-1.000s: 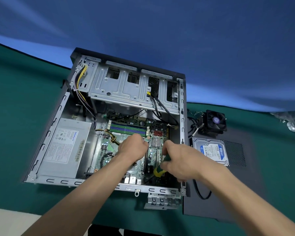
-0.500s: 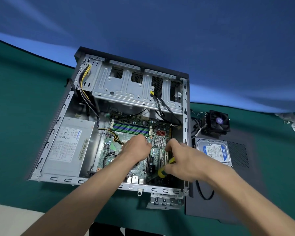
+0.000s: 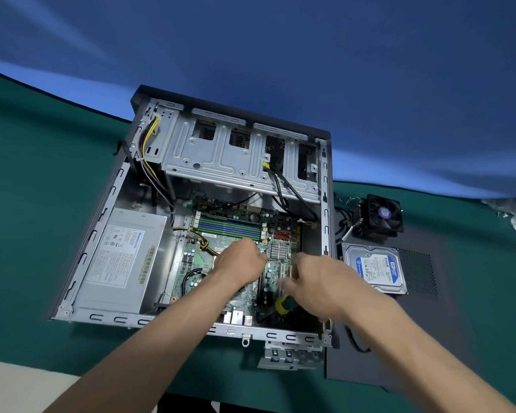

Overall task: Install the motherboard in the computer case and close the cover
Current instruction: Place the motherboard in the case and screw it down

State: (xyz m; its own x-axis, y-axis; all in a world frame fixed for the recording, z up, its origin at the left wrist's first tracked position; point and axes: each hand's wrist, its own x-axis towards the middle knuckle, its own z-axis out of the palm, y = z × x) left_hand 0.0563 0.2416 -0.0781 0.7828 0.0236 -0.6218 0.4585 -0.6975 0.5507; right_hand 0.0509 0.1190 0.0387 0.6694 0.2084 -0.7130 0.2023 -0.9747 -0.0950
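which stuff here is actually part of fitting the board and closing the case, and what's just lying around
In the job:
- motherboard
- computer case
- screwdriver
- cover, lying beside the case
- left hand
- right hand

Lying about:
- hard drive, on the cover
- cooler fan

Light was even and fairly bright, seemingly from overhead, with soft shadows inside the computer case (image 3: pixel 81 260). The right hand (image 3: pixel 322 286) was smeared by motion blur. Wide-angle distortion bowed the table's (image 3: pixel 42 174) far edge. Pale streaks crossed the blue backdrop (image 3: pixel 251 49).
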